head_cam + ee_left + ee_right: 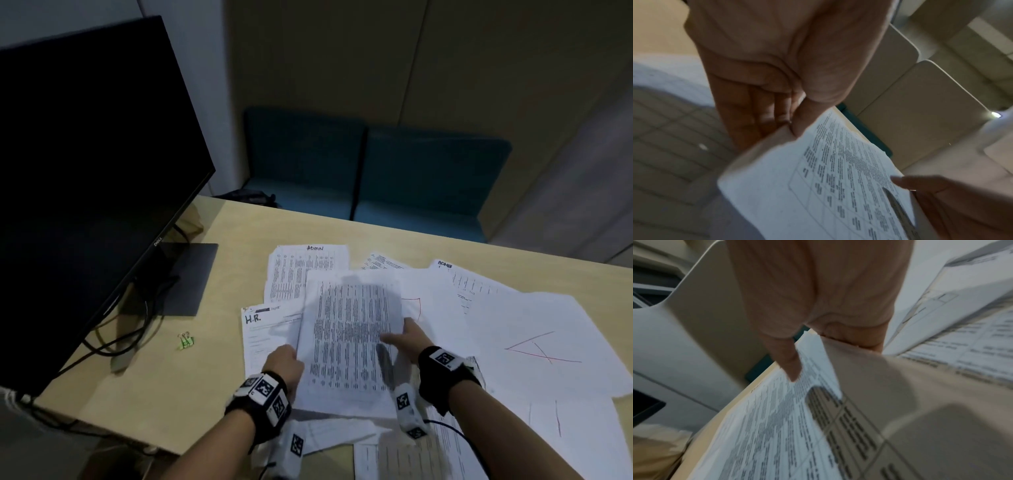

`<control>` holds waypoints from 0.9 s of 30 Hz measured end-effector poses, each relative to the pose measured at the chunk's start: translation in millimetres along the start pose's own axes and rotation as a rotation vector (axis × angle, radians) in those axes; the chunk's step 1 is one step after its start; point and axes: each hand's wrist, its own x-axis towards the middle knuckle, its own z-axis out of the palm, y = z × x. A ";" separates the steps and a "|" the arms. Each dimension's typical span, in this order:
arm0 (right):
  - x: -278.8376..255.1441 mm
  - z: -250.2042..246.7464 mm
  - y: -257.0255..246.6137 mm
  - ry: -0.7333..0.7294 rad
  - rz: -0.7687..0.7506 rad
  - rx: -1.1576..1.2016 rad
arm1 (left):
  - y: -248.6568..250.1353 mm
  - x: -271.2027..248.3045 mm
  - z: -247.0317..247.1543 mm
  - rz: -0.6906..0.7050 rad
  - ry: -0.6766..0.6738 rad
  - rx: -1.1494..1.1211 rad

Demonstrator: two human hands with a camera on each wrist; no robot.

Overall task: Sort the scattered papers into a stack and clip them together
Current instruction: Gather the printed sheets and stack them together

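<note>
Across the lower middle of the head view, a printed sheet [349, 339] filled with dense table rows is held raised over the scattered papers [534, 329], its long axis running from the bottom of the frame up toward the top, tilted slightly to the right. The left hand [282, 363] pinches its left edge, thumb on top and fingers beneath, as the left wrist view shows. The right hand [409, 337] holds the right edge, thumb [789, 360] pressed onto the printed face and the other fingers underneath.

Under and around the sheet, white pages overlap on the pale wooden desk [226, 260]. One at the upper centre is headed "ADMIN" [314, 248] in handwriting; another toward the upper right carries the same word upside down [445, 264]. A form at the left, partly covered by the held sheet, is marked "H.R." [252, 319]. Blank-looking pages at the right bear red pen lines [541, 349].

A green binder clip [186, 341] lies on bare desk to the left of the papers, well apart from both hands. A dark Dell monitor [85, 178] fills the upper left, its stand and cables [137, 329] beside the clip. Teal seat cushions [376, 171] sit beyond the desk's far edge.
</note>
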 end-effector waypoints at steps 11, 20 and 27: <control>-21.9 10.1 -12.9 0.105 -0.013 -0.165 | -16.6 -6.0 -24.4 -0.457 0.377 -0.328; -33.1 9.7 -11.7 0.087 0.007 -0.210 | 14.8 -15.1 -76.1 -0.029 0.481 0.134; -41.7 7.9 -12.1 0.059 -0.022 -0.112 | 80.7 -40.7 -149.8 0.328 0.691 0.462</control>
